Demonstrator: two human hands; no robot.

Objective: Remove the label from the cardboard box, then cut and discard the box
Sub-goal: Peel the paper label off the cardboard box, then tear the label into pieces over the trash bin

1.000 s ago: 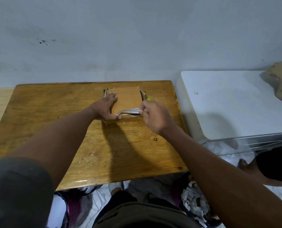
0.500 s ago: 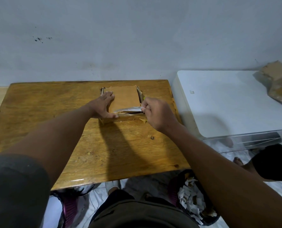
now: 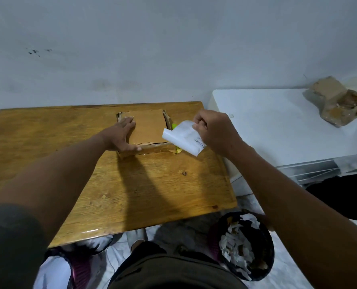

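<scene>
A flat brown cardboard box [image 3: 147, 128] lies at the far middle of the wooden table [image 3: 131, 184]. My left hand [image 3: 122, 134] presses flat on the box's left side, fingers spread. My right hand [image 3: 212, 130] is raised just right of the box and pinches a curled white label [image 3: 183, 137] with printed barcode text, which hangs free of the box. A yellow-green object [image 3: 176, 150] peeks out on the table beside the box's right edge, mostly hidden behind the label.
A black bin [image 3: 244, 247] full of paper and cardboard scraps stands on the floor below the table's right front corner. A white surface [image 3: 277, 126] adjoins the table on the right, with a crumpled cardboard box [image 3: 335, 101] at its far end. A wall rises behind.
My right hand has peeled the white label off the box and lifted it up and to the right. My left hand has stayed pressed on the box.
</scene>
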